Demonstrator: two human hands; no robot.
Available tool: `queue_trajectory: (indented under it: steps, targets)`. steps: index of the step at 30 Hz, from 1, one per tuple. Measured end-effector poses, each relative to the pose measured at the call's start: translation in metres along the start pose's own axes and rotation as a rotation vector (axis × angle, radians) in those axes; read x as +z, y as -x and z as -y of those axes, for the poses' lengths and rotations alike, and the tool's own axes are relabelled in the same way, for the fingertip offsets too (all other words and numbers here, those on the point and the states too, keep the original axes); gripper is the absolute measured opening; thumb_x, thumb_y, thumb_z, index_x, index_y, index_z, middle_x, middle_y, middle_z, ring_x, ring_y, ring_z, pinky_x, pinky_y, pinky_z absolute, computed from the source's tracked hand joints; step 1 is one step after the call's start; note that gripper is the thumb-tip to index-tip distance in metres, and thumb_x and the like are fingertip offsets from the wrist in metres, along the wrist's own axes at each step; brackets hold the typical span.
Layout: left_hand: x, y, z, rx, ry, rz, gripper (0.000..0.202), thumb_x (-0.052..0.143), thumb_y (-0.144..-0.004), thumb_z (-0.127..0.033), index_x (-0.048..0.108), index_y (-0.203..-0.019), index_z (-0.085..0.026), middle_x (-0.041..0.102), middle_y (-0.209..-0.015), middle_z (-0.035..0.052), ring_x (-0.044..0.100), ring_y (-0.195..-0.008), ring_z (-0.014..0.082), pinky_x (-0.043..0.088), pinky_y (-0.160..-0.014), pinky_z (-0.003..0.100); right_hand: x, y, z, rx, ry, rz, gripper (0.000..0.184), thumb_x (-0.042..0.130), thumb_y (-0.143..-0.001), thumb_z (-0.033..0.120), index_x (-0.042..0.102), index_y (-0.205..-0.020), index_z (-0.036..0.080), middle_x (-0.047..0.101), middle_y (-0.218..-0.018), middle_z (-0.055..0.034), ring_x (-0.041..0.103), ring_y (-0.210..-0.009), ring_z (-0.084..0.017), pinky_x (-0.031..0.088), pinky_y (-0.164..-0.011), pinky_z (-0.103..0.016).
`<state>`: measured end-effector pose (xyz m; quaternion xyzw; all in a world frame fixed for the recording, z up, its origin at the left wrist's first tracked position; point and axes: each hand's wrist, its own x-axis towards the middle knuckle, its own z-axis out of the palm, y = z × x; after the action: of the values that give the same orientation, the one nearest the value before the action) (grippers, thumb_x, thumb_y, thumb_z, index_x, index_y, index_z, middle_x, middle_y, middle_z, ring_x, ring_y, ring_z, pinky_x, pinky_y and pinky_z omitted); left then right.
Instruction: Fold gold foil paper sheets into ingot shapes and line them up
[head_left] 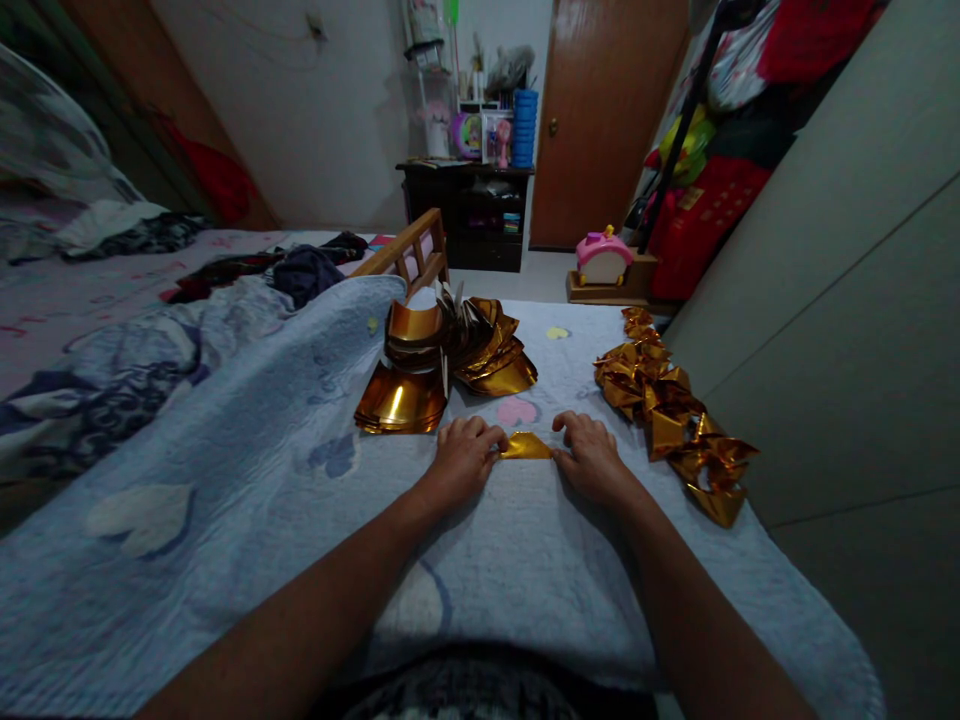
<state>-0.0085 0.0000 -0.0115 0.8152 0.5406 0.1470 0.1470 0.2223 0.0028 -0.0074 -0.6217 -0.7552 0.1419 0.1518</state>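
A small folded piece of gold foil paper (526, 446) lies on the light blue quilt (247, 480) between my hands. My left hand (463, 452) has its fingers curled and pinches the paper's left end. On the paper's right end, my right hand (592, 450) presses down with bent fingers. Just beyond my left hand sits a stack of flat and curled gold sheets (442, 365). To the right of my right hand lies a row of several folded gold pieces (671, 410).
The quilt covers a bed with a wooden footboard (409, 255). A grey wall or wardrobe panel (840, 330) runs close along the right. Rumpled clothes and bedding (225, 275) lie at left. A dark cabinet (472, 215), a brown door (600, 120) and a pink toy (602, 258) stand beyond.
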Motion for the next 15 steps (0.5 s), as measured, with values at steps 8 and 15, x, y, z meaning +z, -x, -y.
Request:
queue_trajectory:
  steps: [8, 15]
  targets:
    - [0.000, -0.004, 0.003, 0.166, 0.155, -0.006, 0.025, 0.057, -0.094, -0.019, 0.071, -0.114, -0.024, 0.065, -0.106, 0.0058, 0.054, -0.102, 0.0232, 0.037, -0.090, 0.038, 0.002, -0.005, 0.001, -0.155, -0.143, -0.077, 0.019, 0.051, -0.080, 0.009, 0.060, -0.092, 0.019, 0.061, -0.096, -0.0077, 0.050, -0.095, -0.023, 0.036, -0.084, -0.034]
    - [0.000, -0.012, -0.008, 0.038, 0.125, -0.006, 0.017, 0.066, -0.091, -0.034, 0.075, -0.102, -0.023, 0.065, -0.097, 0.0050, 0.056, -0.099, 0.0250, 0.036, -0.090, 0.040, 0.014, -0.007, 0.015, -0.211, -0.073, -0.034, 0.007, 0.062, -0.091, 0.023, 0.067, -0.094, 0.020, 0.062, -0.099, -0.0079, 0.050, -0.095, -0.024, 0.033, -0.082, -0.034]
